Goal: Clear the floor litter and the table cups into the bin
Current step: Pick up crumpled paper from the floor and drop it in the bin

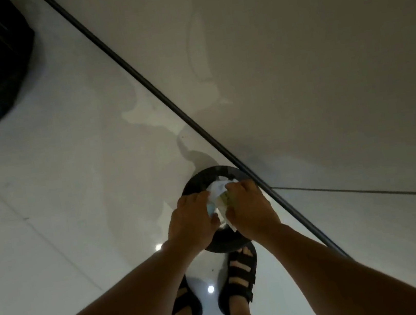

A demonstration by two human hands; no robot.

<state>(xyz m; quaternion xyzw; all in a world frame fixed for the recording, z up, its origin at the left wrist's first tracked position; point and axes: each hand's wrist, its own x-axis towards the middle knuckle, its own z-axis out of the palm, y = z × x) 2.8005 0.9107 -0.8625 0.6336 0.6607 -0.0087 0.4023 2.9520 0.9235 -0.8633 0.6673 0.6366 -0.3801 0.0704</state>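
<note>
The left hand (192,221) and right hand (250,210) both clutch crumpled litter (217,190) over the bin (204,175) at six o'clock; a bag (12,67) holding rubbish sits at ten o'clock

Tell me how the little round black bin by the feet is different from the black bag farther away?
The small round black bin has a neat stiff rim; the black plastic bag is floppy and crumpled. The bin sits by the feet; the bag lies farther off. The left hand and right hand hold crumpled white litter at the bin; nothing touches the bag. Both are black and hold rubbish.
</note>
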